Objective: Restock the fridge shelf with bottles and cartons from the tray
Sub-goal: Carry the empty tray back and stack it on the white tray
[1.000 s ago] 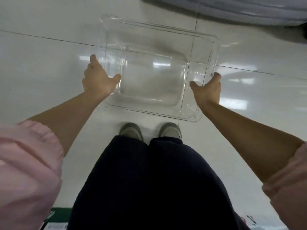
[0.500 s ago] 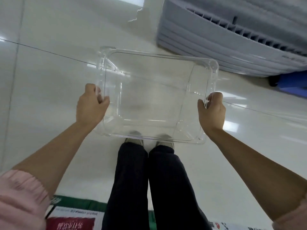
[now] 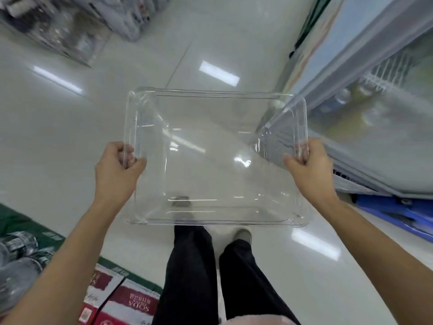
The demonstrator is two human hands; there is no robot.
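A clear plastic tray (image 3: 218, 93) hangs in the air in front of me, level and with nothing in it. My left hand (image 3: 117, 170) grips its left rim and my right hand (image 3: 309, 167) grips its right rim. The fridge (image 3: 375, 127) stands at the right with its glass door shut; blurred bottles (image 3: 344, 97) show on a wire shelf behind the glass. The white floor and my shoes show through the tray's bottom.
Red soda cartons (image 3: 133, 303) and shrink-wrapped bottle packs (image 3: 18, 256) lie at the lower left. A blue crate (image 3: 398, 212) sits on the floor beside the fridge base. Blurred stacked goods (image 3: 58, 26) fill the far left. White tiled floor runs ahead.
Both hands took hold of the tray on the floor and lifted it. The view swung up and round, bringing the fridge door in on the right.
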